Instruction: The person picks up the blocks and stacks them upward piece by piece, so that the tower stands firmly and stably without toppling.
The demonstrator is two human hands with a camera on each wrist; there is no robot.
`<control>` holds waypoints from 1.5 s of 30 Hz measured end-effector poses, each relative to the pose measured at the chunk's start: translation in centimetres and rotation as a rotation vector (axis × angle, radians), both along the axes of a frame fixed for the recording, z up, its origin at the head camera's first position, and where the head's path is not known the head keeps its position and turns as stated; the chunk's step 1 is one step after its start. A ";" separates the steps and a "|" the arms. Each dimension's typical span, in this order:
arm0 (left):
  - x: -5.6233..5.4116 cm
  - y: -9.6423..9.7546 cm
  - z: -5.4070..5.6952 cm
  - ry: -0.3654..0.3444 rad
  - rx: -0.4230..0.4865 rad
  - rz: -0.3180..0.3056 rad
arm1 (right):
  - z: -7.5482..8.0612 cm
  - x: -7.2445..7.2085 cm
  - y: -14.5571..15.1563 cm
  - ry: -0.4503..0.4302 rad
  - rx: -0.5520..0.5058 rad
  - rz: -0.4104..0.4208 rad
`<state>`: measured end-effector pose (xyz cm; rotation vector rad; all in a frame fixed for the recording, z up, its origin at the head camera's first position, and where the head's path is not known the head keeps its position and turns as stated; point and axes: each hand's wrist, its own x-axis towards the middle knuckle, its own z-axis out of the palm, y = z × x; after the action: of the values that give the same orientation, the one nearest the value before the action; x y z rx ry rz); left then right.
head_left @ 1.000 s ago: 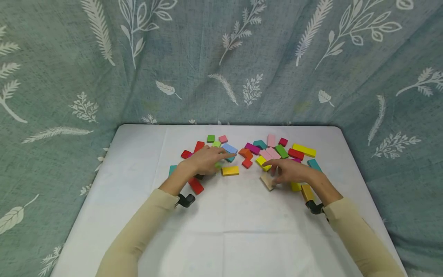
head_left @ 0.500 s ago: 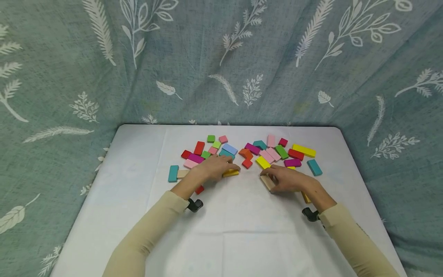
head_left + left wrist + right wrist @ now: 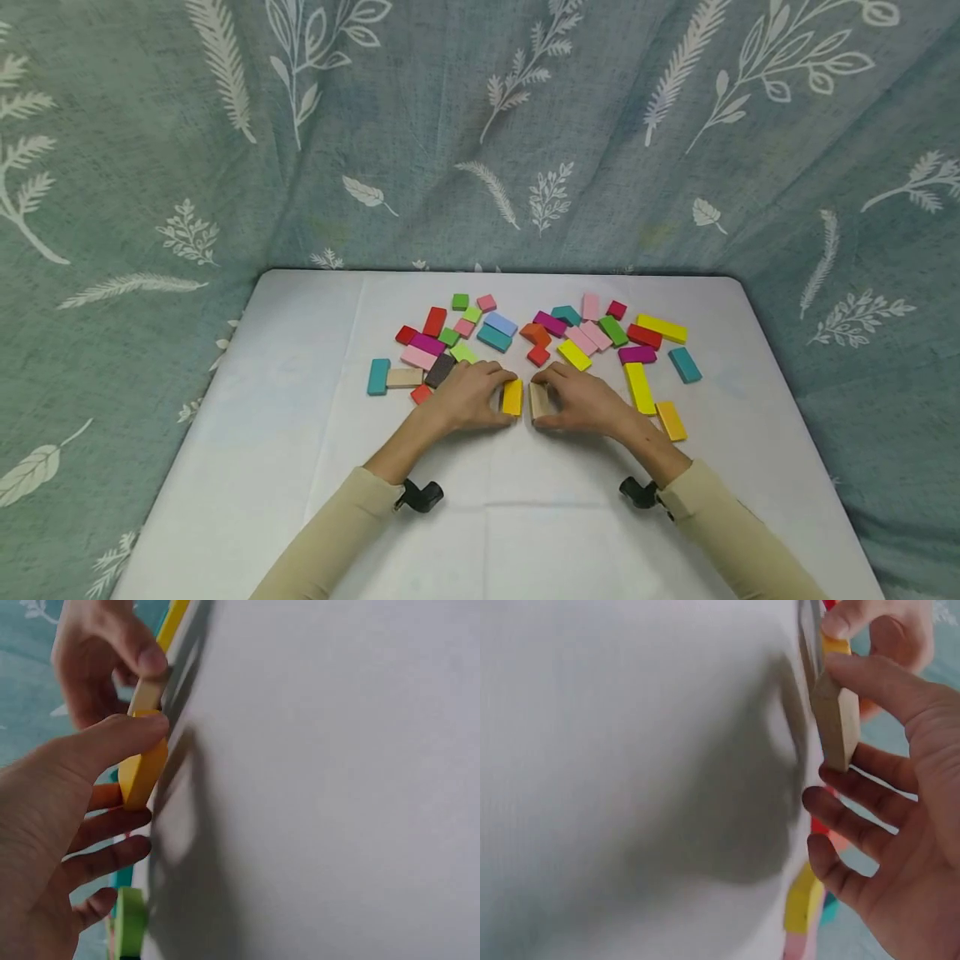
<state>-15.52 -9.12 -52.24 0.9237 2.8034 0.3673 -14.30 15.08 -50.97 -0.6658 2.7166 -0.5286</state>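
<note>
My left hand pinches a yellow-orange block between thumb and fingers, near the middle of the white table. Facing it, my right hand pinches a plain wooden block by its ends. A narrow gap separates the two blocks in the head view. In the left wrist view, the thumb lies on the top end of the yellow-orange block and a fingertip supports its lower end. The right wrist view shows the wooden block held the same way, its other fingers spread below.
Left of centre lie several coloured blocks, among them a dark block, a teal block and a red block. On the right are more, including a long yellow block and an orange block. A patterned curtain hangs behind the table.
My left hand has come right and nearer, taken hold of the yellow-orange block and turned it. My right hand has gripped the wooden block, turned it and brought it left beside the other.
</note>
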 end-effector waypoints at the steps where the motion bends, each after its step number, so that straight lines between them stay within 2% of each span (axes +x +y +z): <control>1: 0.3 0.1 -0.2 0.017 0.007 0.004 | -0.2 0.1 -0.3 0.024 0.011 0.015; 4: 0.8 0.2 -0.7 0.063 0.005 0.021 | -0.7 0.2 -1.0 0.091 0.041 0.040; 7: 1.0 0.3 -1.0 0.083 0.002 0.033 | -1.0 0.2 -1.3 0.111 0.050 0.034; 28: 1.3 0.5 -1.5 0.079 -0.006 0.061 | -1.4 0.1 -1.9 0.082 0.052 0.002; 33: 1.3 0.1 -1.3 0.060 0.022 0.071 | -1.0 -0.2 -1.5 0.034 0.037 0.015; 36: 1.0 -0.7 -1.0 0.073 0.061 0.122 | -0.1 -0.8 -0.5 -0.024 -0.017 0.009; 41: -0.3 -2.7 -0.7 0.154 0.140 0.306 | 1.3 -3.1 2.3 -0.078 -0.110 -0.018; 45: -1.2 -4.2 -0.8 0.182 0.095 0.427 | 1.4 -5.0 4.2 -0.106 -0.068 -0.038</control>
<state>-16.68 -13.34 -53.08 0.3793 3.1684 0.4972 -19.28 19.25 -49.52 -0.5868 2.6270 -0.6491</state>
